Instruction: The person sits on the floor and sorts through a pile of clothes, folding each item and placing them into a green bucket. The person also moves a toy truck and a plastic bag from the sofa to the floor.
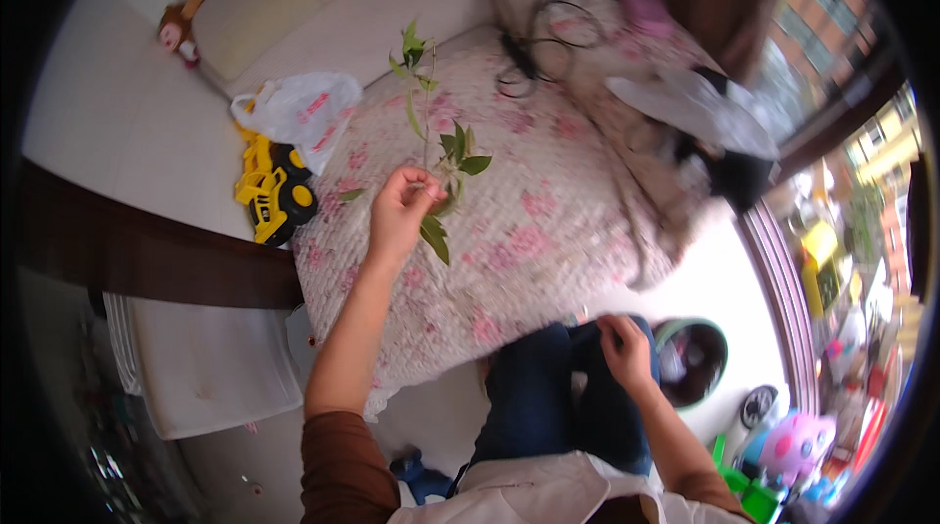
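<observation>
My left hand (404,212) pinches a leafy green plant stem (427,113) between thumb and fingertips, above a quilted floral cover (529,230). One part of the stem rises away from me with narrow leaves; a second cluster of leaves (464,153) and pale thin strands hang just right of the fingers. A large leaf (435,237) points down below the hand. Apart from it, a single loose leaf (352,195) lies on the cover to the left. My right hand (626,351) rests over my knee in dark trousers, its fingers curled; whether it holds anything is unclear.
A yellow toy construction vehicle (275,193) and a white plastic bag (312,113) stand at the cover's left edge. A black cable (536,46), a pink object (643,6) and another bag (698,109) lie at the back right. A round bin (690,362) stands right of my knees, near toys (789,447).
</observation>
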{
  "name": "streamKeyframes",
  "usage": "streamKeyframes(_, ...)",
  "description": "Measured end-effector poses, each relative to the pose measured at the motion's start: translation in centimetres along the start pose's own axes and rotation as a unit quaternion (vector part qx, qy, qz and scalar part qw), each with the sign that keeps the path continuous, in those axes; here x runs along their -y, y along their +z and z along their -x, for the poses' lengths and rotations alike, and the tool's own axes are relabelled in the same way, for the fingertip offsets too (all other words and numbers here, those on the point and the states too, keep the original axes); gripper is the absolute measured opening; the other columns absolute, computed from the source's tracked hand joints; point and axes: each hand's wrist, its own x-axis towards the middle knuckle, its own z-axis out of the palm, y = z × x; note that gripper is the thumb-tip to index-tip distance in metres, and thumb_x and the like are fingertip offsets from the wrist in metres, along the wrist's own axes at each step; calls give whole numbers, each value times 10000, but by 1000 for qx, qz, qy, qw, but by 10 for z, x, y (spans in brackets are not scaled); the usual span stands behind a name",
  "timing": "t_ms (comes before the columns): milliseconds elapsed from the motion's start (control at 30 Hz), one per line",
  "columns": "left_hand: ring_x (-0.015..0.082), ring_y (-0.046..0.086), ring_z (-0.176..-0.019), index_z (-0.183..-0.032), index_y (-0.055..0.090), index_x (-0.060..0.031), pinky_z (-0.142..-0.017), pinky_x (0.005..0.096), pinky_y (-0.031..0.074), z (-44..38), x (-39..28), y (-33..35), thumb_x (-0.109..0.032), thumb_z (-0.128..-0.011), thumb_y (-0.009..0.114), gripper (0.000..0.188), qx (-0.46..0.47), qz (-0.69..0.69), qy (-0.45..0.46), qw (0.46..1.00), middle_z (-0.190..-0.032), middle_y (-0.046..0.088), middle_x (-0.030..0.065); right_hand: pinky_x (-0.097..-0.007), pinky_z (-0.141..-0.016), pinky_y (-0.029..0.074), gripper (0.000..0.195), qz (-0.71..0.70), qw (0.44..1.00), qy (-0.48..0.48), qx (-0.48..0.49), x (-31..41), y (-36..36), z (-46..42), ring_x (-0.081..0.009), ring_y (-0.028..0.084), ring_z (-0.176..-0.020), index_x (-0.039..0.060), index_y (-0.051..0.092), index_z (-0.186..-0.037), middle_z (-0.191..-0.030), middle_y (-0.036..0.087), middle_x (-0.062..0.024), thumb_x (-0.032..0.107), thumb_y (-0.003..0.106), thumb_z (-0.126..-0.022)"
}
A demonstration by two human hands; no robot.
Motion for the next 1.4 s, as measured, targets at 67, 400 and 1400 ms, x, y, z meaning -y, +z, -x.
streamKeyframes(67,134,589,-807,-938,463,-41,-720,264,497,44,-5,56,5,-845,558,141,67,104,-30,992,-918,579,59,-270,-712,467,156,-137,988,62,16,5,-7,13,-200,592,-729,9,607,-973,-848,624,-107,57,573,-828)
streamKeyframes(400,136,582,-809,-1059,444,-35,-727,226,504,224,11,292,-13,-872,525,204,327,352,-303,823,-952,561,78,-236,-755,445,232,-735,631,237,-80,-47,-86,102,-96,535,-762,-4,543,-1094,-842,550,17,116,467,-910)
streamKeyframes(1400,161,554,-605,-907,513,-75,-506,272,461,281,136,424,-132,-919,437,96,262,72,-425,863,-763,560,49,-270,-601,465,67,-208,903,111,-360,-109,-82,229,-162,578,-662,6,567,-801,-768,596,-67,2,633,-793)
